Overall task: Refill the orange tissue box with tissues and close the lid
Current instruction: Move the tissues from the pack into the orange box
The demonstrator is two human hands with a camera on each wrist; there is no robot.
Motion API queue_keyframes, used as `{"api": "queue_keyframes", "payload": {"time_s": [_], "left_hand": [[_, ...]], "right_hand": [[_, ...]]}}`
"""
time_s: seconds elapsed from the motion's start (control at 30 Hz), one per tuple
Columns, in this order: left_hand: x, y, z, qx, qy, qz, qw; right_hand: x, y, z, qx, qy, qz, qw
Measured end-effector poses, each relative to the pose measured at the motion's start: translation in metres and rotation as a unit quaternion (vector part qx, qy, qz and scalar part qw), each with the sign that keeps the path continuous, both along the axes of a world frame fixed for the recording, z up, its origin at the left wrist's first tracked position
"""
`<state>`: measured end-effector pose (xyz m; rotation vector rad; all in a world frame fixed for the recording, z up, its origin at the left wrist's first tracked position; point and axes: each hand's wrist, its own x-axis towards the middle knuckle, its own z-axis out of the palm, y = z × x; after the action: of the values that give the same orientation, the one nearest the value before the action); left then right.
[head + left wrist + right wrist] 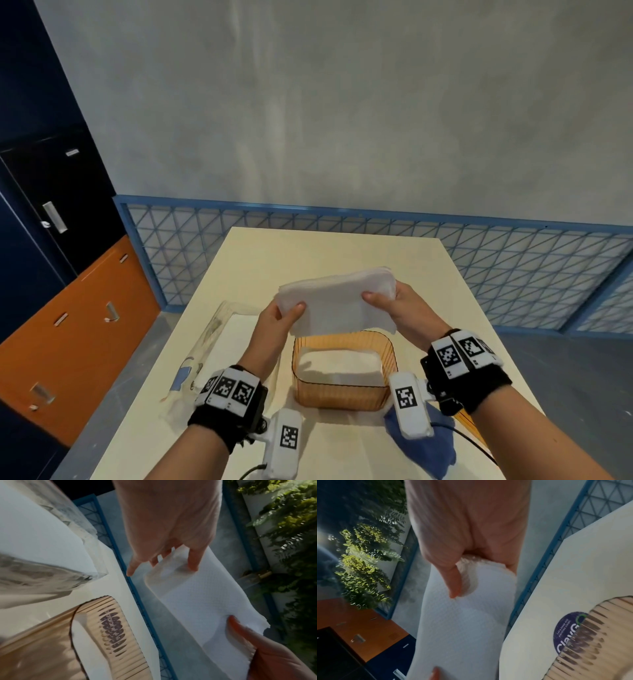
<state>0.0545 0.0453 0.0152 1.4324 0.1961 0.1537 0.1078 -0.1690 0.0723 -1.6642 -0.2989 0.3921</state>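
1. The left hand [279, 317] and right hand [399, 306] each pinch one short end of the tissues [337, 301], thumb on the near face and fingers behind, so the stack hangs between them in the air
2. The box [342, 397] sits open on the counter [329, 250], just below the stack and nearer the person; white tissue already lies in its bottom
3. The stack's long axis runs left to right, and so does the box's longer side, so the two look roughly lined up; the stack tilts slightly, its right end higher
4. I judge the coming move to be a straight lowering, drawn a little toward the body, with both hands sharing it equally since neither is nearer the opening
5. The stack looks about as wide as the opening, so its ends may catch on the rim
6. A clear wrapper [219, 329] lies on the counter left of the box; I cannot make out the lid with any certainty
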Motion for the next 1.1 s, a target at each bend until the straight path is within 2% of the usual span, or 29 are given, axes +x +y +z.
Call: {"api": "queue_keyframes", "payload": {"time_s": [0.1,0.2,0.4,0.53,0.6,0.67,0.77,0.9,1.0,1.1], "left_hand": [[0.002,-0.004,0.007,0.004,-0.01,-0.003,1.0],[0.001,-0.008,0.01,0.025,-0.022,-0.02,0.999],[0.001,-0.009,0.012,0.037,-0.025,-0.05,0.998],[0.003,-0.008,0.008,0.041,-0.024,-0.042,0.998],[0.003,-0.01,0.003,0.081,-0.031,-0.031,0.996],[0.001,-0.013,-0.006,0.131,-0.036,-0.009,0.991],[-0.002,-0.019,-0.029,0.183,-0.004,0.002,0.983],[-0.009,-0.024,-0.051,0.263,0.018,0.023,0.964],[-0.015,-0.027,-0.062,0.326,0.04,0.003,0.945],[-0.014,-0.03,-0.076,0.399,0.053,-0.028,0.915]], "right_hand": [[0.0,-0.003,-0.007,0.026,-0.01,-0.048,0.998],[0.006,-0.007,-0.017,-0.007,-0.032,-0.1,0.994],[0.015,-0.014,-0.032,0.032,-0.005,-0.015,0.999],[0.014,-0.016,-0.04,0.07,0.054,-0.013,0.996],[0.011,-0.017,-0.045,0.068,0.058,-0.036,0.995],[0.006,-0.015,-0.052,0.034,0.032,-0.063,0.997],[0.0,-0.012,-0.064,-0.023,-0.006,-0.095,0.995],[-0.001,-0.012,-0.085,-0.108,-0.017,-0.099,0.989],[-0.004,-0.01,-0.103,-0.229,0.001,-0.076,0.97],[-0.009,-0.005,-0.109,-0.286,0.005,-0.088,0.954]]}}
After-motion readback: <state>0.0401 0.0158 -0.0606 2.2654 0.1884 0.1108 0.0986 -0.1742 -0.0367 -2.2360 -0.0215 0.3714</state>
